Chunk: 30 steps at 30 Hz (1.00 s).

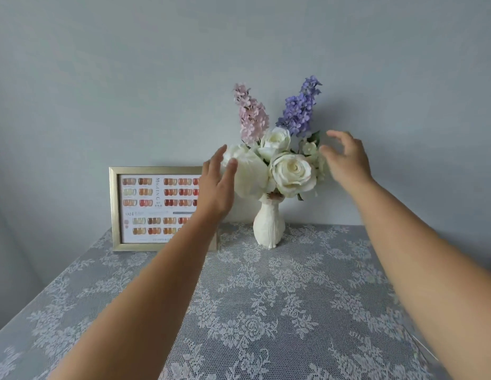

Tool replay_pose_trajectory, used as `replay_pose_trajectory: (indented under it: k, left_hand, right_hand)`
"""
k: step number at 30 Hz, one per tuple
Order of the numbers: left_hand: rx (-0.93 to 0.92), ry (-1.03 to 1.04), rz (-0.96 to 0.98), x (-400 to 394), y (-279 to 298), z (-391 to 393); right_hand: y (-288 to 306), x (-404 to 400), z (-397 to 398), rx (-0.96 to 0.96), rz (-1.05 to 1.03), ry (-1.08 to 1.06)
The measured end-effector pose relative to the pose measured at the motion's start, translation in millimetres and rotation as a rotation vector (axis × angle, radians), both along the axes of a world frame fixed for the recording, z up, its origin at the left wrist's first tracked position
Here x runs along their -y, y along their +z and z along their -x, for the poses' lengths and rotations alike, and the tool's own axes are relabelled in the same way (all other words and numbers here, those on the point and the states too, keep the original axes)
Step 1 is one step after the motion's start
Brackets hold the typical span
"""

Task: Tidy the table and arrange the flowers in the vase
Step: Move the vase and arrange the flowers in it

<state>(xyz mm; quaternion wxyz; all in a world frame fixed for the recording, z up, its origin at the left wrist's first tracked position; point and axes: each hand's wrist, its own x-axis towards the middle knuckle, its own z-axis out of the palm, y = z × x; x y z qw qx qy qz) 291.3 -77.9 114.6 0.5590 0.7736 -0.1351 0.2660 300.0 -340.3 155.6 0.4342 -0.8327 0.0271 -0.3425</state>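
Plain grey-blue wall, soft light

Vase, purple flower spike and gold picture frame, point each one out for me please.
vase [268,229]: head view, on its white belly.
purple flower spike [300,108]: head view, on the middle blossoms.
gold picture frame [114,209]: head view, on its left border.

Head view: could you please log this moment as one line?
left hand: open, beside roses | right hand: open, beside bouquet | vase: upright | frame: standing
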Motion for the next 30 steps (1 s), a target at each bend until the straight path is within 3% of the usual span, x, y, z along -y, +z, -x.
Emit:
replay_pose_trajectory:
  k: [2, 5, 9, 15, 18, 23, 30]
  left_hand:
    - [0.021, -0.041, -0.089, 13.1, 4.6, -0.7]
    - [0.05, -0.072, -0.193, 33.2, 4.9, -3.1]
    - [0.04, -0.11, -0.15, 48.5, 6.9, -9.2]
    - [0.075, -0.184, -0.136, 50.9, -2.7, -12.8]
    - [0.081, -0.109, 0.02, 31.9, -5.5, -21.7]
    - [-0.231, -0.049, 0.332, -0.8, -10.9, -53.9]
    - [-0.366, -0.239, 0.28, 3.0, 2.1, -71.8]
  right_hand:
    - [1.3, -4.5, -9.9, -0.153, -0.127, 0.139]
    - [-1.8, -15.2, -18.2, -0.183, -0.188, 0.251]
    - [-5.7, -21.9, -24.1, -0.083, -0.201, 0.229]
    - [-16.5, -19.1, -26.8, -0.112, -0.162, 0.251]
    - [-12.5, -9.7, -19.8, -0.115, -0.198, 0.252]
    - [-7.3, -1.8, -16.4, -0.097, -0.252, 0.279]
    - [-17.7, -16.4, -29.0, -0.132, -0.305, 0.355]
